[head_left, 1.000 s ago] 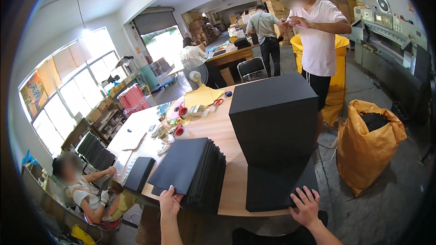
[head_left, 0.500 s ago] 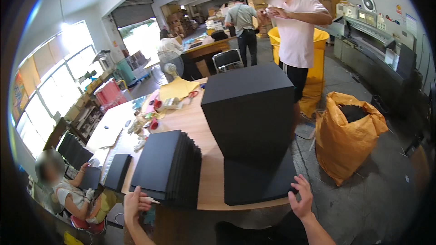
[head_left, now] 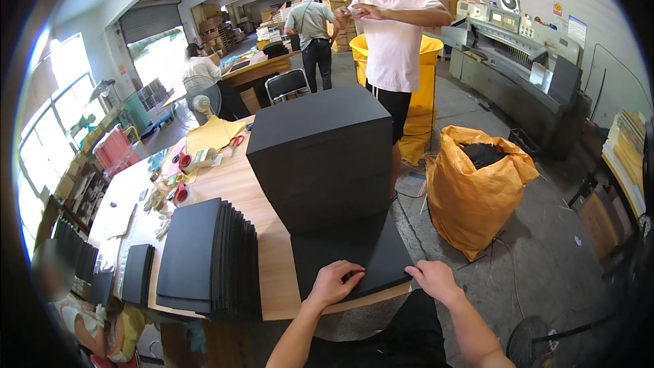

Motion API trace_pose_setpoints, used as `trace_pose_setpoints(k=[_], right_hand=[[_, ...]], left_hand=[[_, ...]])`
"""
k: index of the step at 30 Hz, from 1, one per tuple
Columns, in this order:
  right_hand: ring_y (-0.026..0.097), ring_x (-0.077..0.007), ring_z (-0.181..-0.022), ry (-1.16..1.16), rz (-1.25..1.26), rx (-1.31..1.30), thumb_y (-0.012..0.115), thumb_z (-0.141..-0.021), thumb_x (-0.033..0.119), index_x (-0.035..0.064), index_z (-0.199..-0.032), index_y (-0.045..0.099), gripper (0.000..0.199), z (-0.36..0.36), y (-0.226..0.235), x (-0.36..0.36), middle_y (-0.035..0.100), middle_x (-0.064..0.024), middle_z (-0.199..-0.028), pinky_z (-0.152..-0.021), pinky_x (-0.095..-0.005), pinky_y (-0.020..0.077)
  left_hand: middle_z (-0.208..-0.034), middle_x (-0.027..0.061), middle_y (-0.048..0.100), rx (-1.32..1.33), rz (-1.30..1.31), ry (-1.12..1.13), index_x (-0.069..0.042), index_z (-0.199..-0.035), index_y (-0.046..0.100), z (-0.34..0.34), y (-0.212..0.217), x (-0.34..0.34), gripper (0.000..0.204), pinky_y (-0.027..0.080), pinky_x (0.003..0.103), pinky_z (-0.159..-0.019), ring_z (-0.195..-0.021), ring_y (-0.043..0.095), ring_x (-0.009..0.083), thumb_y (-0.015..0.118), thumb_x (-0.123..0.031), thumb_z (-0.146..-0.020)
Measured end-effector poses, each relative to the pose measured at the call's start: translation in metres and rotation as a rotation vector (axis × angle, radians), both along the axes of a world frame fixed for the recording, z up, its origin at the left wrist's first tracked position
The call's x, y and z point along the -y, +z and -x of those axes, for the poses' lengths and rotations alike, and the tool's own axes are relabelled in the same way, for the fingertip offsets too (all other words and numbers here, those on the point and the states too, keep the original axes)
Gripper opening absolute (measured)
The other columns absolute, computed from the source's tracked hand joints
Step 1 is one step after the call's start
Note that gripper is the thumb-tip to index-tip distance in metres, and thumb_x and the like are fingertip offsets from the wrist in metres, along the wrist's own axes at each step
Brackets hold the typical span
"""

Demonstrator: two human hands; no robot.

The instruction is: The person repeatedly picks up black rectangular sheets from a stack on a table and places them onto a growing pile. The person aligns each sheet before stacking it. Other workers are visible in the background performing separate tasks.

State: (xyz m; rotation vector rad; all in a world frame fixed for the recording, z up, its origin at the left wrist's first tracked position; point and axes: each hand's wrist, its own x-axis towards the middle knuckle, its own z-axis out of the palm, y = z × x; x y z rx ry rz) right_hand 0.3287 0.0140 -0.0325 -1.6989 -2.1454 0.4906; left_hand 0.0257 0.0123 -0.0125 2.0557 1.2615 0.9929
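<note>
Your left hand [head_left: 335, 282] lies palm down on the low stack of black sheets [head_left: 351, 253] at the near edge of the wooden table [head_left: 240, 178], fingers bent over the top sheet, pressing rather than gripping. Your right hand [head_left: 436, 281] rests at the same stack's near right corner, fingers curled against its edge; whether it pinches a sheet you cannot tell from here. Right behind that stack, touching it, stands a tall black block of stacked sheets [head_left: 320, 153]. To your left lies a fanned pile of black boards [head_left: 204, 259], with a smaller dark pile [head_left: 139, 274] beyond it. Off the table's right side sits a bulging orange sack [head_left: 477, 191] on the floor, and a person in a white shirt [head_left: 397, 34] stands behind the table
</note>
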Motion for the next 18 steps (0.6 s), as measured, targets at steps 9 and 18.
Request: trace_pose_setpoints(k=[9,18], right_hand=[[0.067,-0.0340,-0.062,-0.238,-0.166,-0.567,0.071,-0.102,0.033,0.0021,-0.078,0.051,0.043,0.070,0.013,-0.022,0.064,-0.0178,-0.067,-0.061,-0.0447,0.0510],[0.064,-0.0134,-0.058,-0.194,0.440,-1.373,0.068,-0.104,0.023,0.0109,-0.073,0.049,0.038,0.063,0.041,-0.031,0.055,-0.0003,-0.065,-0.053,-0.0273,0.0460]], left_hand=[[-0.108,0.0108,0.075,0.081,-0.156,0.004,-0.006,-0.105,0.080,0.005,-0.013,-0.004,0.014,0.059,0.037,-0.080,-0.096,0.072,0.0291,0.078,-0.009,-0.091],[-0.121,0.0113,0.072,0.123,-0.047,-0.042,-0.007,-0.112,0.080,0.006,0.003,-0.002,0.045,0.058,0.039,-0.095,-0.110,0.072,0.0300,0.095,-0.032,-0.078]])
